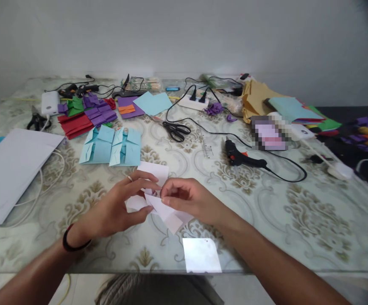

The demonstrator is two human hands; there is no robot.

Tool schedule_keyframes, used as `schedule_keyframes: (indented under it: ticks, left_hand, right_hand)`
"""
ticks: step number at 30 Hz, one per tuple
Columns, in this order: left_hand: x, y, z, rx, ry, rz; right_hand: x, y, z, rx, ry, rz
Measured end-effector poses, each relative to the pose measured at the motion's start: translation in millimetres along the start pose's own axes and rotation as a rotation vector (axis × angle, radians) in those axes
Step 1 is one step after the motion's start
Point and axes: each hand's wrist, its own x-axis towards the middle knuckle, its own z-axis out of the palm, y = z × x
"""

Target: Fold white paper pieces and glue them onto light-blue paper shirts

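Note:
A folded white paper (171, 216) is between my two hands, just above the patterned tabletop. My right hand (190, 199) pinches its upper edge between thumb and fingers. On the paper's left side my left hand (123, 201) curves around, its fingers apart and its thumb tip at the paper's edge. Behind the hands lies another piece of white paper (154, 170), partly covered by my fingers. Folded light blue papers (125, 147) rest a little farther back on the left.
Black-handled scissors (177, 130) lie behind the hands. A black glue gun (243, 156) with its cord is to the right. White sheets (18, 169) cover the left side. Folded purple papers (100, 113) and a white power strip (193, 102) sit farther back.

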Motion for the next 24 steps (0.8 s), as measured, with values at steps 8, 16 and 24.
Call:
schedule_keyframes:
  ticks: [8,16,24]
  left_hand:
    - [-0.6,-4.9,3.9,-0.16,0.022,-0.088]
    - [0.8,-5.3,5.6,0.019,0.293,-0.221]
    - [1.4,-6.3,8.9,-0.226,0.37,-0.254]
  right_hand:
    - [-1.8,-3.9,1.1,-0.007,0.045,-0.018]
    - [-1.6,-6.6,-6.2,-0.086,0.111,-0.188]
    - [2.2,0.3,-6.9,0.026,0.059,-0.17]
